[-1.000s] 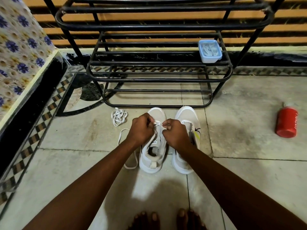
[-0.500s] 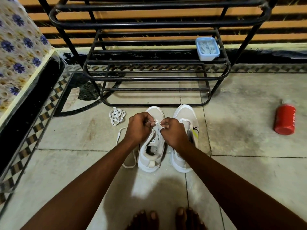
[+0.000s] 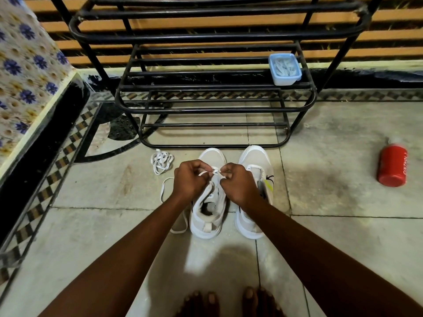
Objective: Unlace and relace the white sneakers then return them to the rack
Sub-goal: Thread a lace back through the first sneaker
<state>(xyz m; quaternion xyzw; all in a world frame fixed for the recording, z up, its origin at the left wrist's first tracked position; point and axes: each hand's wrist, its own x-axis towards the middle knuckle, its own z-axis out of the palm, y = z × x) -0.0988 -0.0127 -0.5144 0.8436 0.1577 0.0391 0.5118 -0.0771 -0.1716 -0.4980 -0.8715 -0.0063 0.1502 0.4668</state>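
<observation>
Hands (image 3: 191, 181) hide sneaker (image 3: 209, 202) eyelets.

Since a second ago, left hand (image 3: 190, 181) and right hand (image 3: 238, 183) drawn slightly apart over left sneaker (image 3: 209, 197), pinched lace (image 3: 214, 172) now stretched taut between, raised a little.

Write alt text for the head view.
Both hands, left hand and right hand, pinch a white lace over the left sneaker on the floor, beside the right sneaker. Ahead stands a black rack; a loose lace lies nearby.
</observation>
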